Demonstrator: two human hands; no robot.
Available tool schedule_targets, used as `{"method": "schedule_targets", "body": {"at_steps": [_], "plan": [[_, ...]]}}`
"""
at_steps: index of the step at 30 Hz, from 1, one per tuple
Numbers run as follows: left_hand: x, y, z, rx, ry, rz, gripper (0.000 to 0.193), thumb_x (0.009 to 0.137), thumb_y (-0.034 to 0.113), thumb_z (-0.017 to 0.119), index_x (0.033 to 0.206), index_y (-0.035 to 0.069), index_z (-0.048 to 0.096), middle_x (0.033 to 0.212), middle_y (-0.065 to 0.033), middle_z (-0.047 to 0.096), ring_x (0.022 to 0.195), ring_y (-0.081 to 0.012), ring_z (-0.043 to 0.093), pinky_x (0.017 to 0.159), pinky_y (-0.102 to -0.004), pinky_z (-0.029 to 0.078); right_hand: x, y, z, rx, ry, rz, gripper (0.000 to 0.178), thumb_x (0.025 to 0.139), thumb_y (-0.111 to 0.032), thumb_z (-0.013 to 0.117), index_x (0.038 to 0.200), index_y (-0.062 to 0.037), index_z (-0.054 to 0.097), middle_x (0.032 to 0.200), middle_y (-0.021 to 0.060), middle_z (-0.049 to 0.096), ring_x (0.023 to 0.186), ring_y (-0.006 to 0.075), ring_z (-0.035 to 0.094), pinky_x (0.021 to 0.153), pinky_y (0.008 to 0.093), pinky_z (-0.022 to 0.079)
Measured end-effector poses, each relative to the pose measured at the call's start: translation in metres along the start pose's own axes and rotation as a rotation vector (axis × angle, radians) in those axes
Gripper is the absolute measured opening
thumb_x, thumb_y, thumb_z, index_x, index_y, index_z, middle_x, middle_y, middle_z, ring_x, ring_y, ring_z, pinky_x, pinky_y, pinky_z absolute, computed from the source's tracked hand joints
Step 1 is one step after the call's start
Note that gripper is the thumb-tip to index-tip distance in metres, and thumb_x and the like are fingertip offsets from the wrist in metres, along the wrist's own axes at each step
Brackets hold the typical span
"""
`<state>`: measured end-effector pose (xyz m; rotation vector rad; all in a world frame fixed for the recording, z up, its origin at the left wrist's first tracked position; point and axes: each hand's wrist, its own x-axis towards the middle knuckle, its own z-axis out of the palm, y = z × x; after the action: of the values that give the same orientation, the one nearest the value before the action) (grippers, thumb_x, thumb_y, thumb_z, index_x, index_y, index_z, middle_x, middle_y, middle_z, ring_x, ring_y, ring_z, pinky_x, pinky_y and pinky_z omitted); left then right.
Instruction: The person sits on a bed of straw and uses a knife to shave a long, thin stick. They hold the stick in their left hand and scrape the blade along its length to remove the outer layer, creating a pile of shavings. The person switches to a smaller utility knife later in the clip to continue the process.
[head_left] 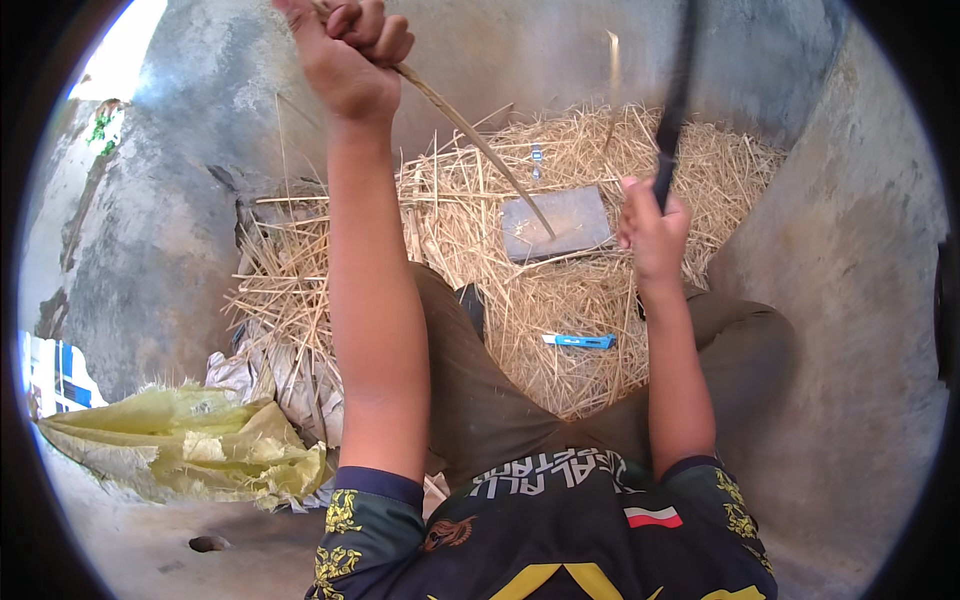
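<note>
My left hand (pixel 352 62), raised at the upper left, is wrapped round a long thin dry stalk (pixel 470 130). The stalk slants down to the right, and its lower end meets a flat grey block (pixel 525 228) lying on the straw. In my right hand (pixel 655 232) is the handle of a long dark blade, like a machete (pixel 678 95), pointing up and smeared by motion. The blade stands apart from the stalk, to the right of the block. A blurred straw-coloured piece (pixel 612 85) shows upright between the stalk and the blade.
Chopped dry straw (pixel 700 190) covers the floor before me. A blue cutter knife (pixel 580 341) lies on it between my legs. At left are longer stalks (pixel 285 270) and a crumpled yellow sack (pixel 200 445). Concrete walls (pixel 850 220) close in on the sides and back.
</note>
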<state>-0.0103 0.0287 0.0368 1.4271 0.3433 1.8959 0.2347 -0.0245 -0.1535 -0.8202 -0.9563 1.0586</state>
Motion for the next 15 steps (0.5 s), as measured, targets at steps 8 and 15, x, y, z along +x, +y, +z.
{"method": "schedule_targets", "body": {"at_steps": [8,15], "plan": [[-0.005,-0.003,0.011,0.030,0.055,0.036,0.062,0.094,0.072,0.032,0.067,0.017,0.025,0.054,0.0057,0.015,0.048,-0.0107,0.009,0.046,-0.0297,0.010,-0.069,0.206,-0.043,-0.345,0.015,0.905,0.023,0.089,-0.019,0.059,0.073,-0.0043,0.048,0.054,0.0035,0.048,0.038,0.0137,0.042,0.034,0.0311,0.030],[-0.006,-0.007,0.024,0.134,0.089,0.127,0.061,0.094,0.071,0.036,0.069,0.016,0.026,0.055,0.0049,0.015,0.046,-0.0105,0.010,0.045,-0.0297,0.012,-0.004,0.091,-0.017,-0.367,0.036,0.428,0.026,0.085,-0.022,0.064,0.071,-0.0076,0.047,0.053,-0.0014,0.043,0.038,0.0074,0.040,0.034,0.0261,0.031]]}}
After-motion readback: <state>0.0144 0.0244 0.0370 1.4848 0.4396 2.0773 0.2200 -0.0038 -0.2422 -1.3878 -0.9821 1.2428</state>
